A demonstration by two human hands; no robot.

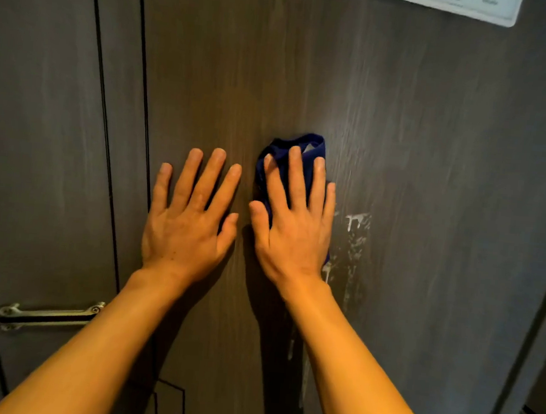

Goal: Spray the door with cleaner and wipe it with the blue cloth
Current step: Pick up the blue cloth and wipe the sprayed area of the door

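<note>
A dark wood-grain door [419, 137] fills the view. My right hand [293, 222] lies flat on a bunched blue cloth [306, 147] and presses it against the door; the cloth shows above my fingertips and beside my thumb. My left hand [188, 212] rests flat on the door just to the left, fingers spread, with nothing in it. White foamy streaks of cleaner [355, 237] run down the door right of my right hand. No spray bottle is in view.
A metal latch bar [47, 316] is fixed at lower left on the frame panel beside the door's edge seam [142, 96]. A white plate [480, 7] is mounted at the top right. The door's right edge [541, 296] meets a dark frame.
</note>
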